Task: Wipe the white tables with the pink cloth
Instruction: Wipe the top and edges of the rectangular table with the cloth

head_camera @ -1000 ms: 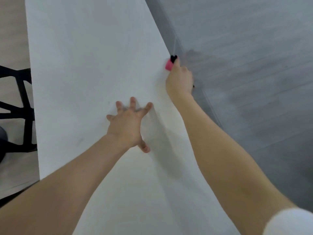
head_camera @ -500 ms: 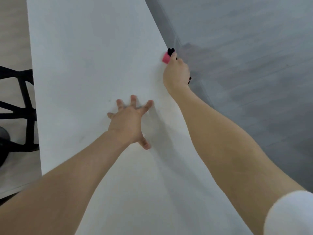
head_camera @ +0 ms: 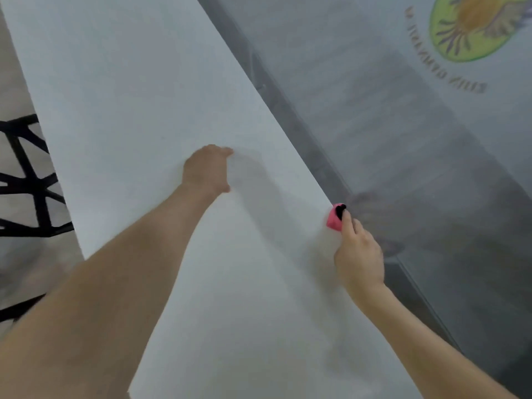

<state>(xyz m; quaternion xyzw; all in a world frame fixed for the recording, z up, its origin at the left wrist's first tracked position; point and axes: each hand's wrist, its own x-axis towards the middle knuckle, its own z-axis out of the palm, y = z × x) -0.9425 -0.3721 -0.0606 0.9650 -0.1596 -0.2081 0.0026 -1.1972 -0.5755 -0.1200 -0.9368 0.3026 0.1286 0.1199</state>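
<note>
Cloth first: our right hand (head_camera: 358, 254) pinches the pink cloth (head_camera: 333, 220) w/ bent fingers; it sticks out just past the fingertips, on the edge of the white table (head_camera: 129, 96). Our left hand (head_camera: 207, 168) lies flat on the top, well off to the left of the right one, fingers too blurry to tell if spread. To wipe well, we'd best press the cloth flat, rub along the edge, then go across twd the left hand, w/o gaps.

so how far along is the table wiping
Done: unclear, the long white table shows no wet trace. In hand: the right hand grips the small pink cloth at the table's right edge, left hand resting on top. Left: probably the broad middle and far end.
</note>
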